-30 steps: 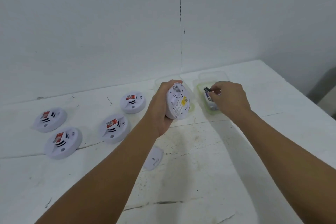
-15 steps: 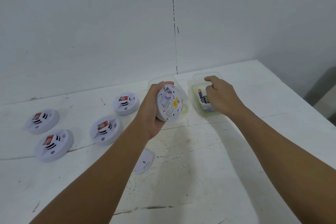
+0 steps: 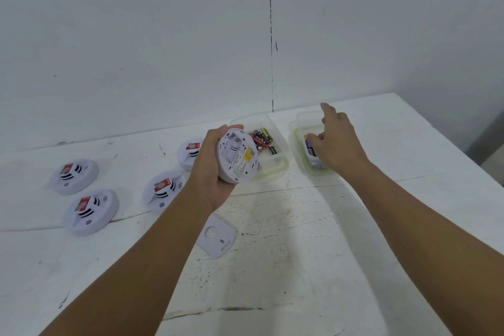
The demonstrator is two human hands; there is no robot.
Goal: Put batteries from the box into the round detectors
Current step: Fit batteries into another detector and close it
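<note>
Four round white plastic detectors lie face up on the scuffed white bench (image 3: 272, 267), all to the left of the one I hold: two well left (image 3: 73, 176) and (image 3: 91, 211), one nearer (image 3: 163, 191), and one (image 3: 191, 152) partly hidden behind my left hand (image 3: 211, 169). That hand's grip is curled round a fifth round white detector (image 3: 237, 155), fingers behind it and thumb over its top edge, tilting its back toward me; the battery bay shows open and a yellow label sits on the back. Just right of this detector, touching the bench, stands a clear plastic box with a green seal (image 3: 275, 169), holding a loose heap of batteries (image 3: 262, 138) in red, black and gold. Further right of the held detector stands a second clear plastic box (image 3: 302, 124), and my right hand (image 3: 336, 142) reaches over it, index finger stretched out, the other fingers bent down into the box beside a blue-and-white battery (image 3: 308, 147). I cannot tell whether that grip is pinching the battery or only touching it. Below the held detector, near my left forearm, a flat white plastic cover plate (image 3: 216, 237) with a round hole lies on the bench.
</note>
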